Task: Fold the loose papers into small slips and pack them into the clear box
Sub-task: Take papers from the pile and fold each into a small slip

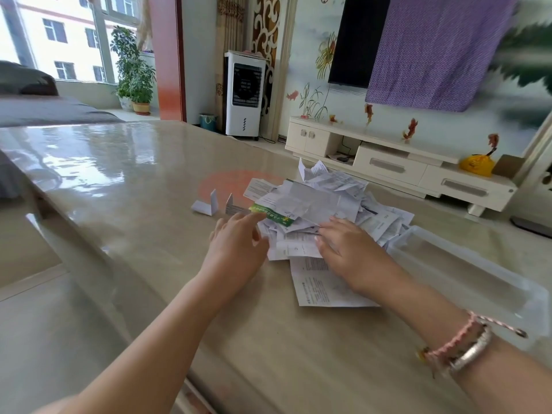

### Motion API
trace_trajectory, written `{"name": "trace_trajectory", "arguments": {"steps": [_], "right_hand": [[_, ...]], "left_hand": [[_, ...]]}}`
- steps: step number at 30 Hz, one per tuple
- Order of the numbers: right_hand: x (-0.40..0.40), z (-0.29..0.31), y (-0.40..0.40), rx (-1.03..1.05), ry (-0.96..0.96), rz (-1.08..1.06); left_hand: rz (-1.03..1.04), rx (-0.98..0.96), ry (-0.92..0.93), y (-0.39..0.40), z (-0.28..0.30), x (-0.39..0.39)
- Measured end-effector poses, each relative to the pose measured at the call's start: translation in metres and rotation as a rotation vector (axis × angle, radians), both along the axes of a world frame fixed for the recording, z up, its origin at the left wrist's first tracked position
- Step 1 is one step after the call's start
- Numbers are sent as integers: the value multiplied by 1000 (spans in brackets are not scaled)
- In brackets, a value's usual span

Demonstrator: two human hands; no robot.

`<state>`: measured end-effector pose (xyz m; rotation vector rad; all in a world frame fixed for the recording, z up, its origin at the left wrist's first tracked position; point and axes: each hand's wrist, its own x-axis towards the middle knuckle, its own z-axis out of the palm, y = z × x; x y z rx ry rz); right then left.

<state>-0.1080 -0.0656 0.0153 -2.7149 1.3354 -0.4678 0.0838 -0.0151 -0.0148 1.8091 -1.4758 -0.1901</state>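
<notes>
Reaching into the paper pile (pixel 322 204) on the counter (pixel 134 180), we rest our right hand (pixel 349 249) flat on it, fingers straight; our left hand (pixel 236 243), relaxed, touches its left edge. Right of the pile sits the box (pixel 466 270); left, two slips (pixel 206 206).

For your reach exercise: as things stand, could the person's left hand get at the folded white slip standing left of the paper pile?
Probably yes. The left hand hovers at the pile's left edge, and only bare table lies between it and the folded white slip, just ahead and slightly left.
</notes>
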Motion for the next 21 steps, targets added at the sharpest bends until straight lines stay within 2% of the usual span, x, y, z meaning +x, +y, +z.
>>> {"name": "trace_trajectory", "arguments": {"steps": [3, 6, 10, 15, 21], "right_hand": [[-21, -1, 28, -35, -254, 86], [-38, -11, 40, 44, -460, 86], [-41, -9, 39, 156, -694, 49], [-37, -15, 37, 169, -660, 38], [-41, -18, 31, 278, -537, -46]], "left_hand": [[-62, -67, 16, 7, 0, -11], [-99, -109, 22, 14, 3, -18], [-164, -123, -69, 15, 1, -23], [-229, -114, 179, 11, -4, -29], [-169, 56, 204, 8, -1, -38]]}}
